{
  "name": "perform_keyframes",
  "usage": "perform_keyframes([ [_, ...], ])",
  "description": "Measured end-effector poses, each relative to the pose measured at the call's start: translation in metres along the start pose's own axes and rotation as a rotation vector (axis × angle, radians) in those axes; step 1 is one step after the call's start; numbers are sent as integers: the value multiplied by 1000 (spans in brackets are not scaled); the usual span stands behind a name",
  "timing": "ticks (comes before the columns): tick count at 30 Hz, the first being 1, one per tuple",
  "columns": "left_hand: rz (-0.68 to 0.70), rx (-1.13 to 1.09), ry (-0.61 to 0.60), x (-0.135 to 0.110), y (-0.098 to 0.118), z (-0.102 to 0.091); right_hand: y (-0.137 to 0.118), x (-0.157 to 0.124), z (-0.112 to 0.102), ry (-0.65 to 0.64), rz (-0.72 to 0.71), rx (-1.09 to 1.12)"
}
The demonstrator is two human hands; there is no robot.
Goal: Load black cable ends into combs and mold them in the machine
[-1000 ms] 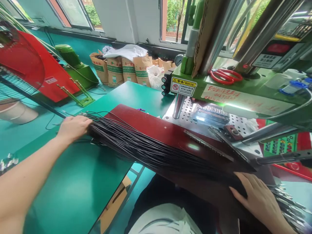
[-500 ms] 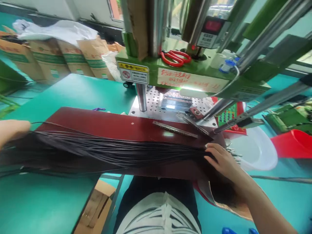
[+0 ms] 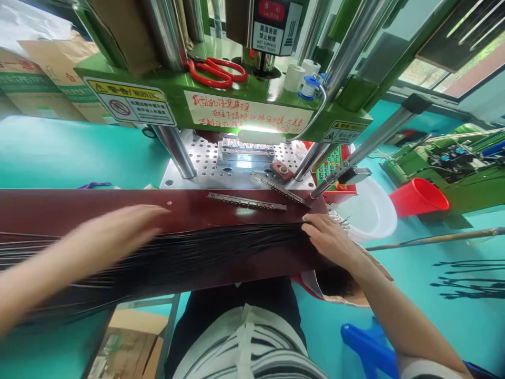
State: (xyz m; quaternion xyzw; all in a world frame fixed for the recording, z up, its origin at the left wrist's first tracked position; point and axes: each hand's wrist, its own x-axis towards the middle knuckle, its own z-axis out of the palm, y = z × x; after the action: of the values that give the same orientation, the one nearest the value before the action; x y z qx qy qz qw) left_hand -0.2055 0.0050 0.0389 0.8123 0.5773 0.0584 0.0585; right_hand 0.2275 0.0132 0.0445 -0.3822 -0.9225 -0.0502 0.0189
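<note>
Teal flr (image 3: 473,326) — pale wall (image 3: 487,97), bright window (image 3: 473,63) upper R — green tabletop (image 3: 71,152) L.

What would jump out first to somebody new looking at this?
Probably the bundle of black cables along the dark red board, with the right hand on its right end and the left hand, blurred, over it. Next, red scissors lying on the green machine, above a handwritten note.

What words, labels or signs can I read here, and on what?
"CAUTION": red patch on the black sign.
"高温表面 禁止触摸 HOT SURFACE DONOT TOUCH": white patch of that sign.
"警告": left yellow label; fine print blurred.
"B": metal strip.
Handwritten note, right yellow label, paper sacks: too blurred to read fully.
</note>
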Motion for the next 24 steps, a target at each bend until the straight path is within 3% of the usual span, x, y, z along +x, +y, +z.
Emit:
perform_keyframes([
  [4,255,-72,-69,41,104,38,-9,-11,6,48,4,48],
  [7,315,-57,-64,76,149,57,-17,-21,20,96,49,65],
  [11,192,-121,-153,97,147,63,-33,-22,40,233,74,14],
  [14,105,-115,-169,102,141,64,-41,-8,42,199,15,-9],
  [19,362,-144,-148,100,150,61,-37,10,23,-23,108,-77],
  [24,396,-33,-132,98,158,61,-38,-1,9,-110,140,-135],
])
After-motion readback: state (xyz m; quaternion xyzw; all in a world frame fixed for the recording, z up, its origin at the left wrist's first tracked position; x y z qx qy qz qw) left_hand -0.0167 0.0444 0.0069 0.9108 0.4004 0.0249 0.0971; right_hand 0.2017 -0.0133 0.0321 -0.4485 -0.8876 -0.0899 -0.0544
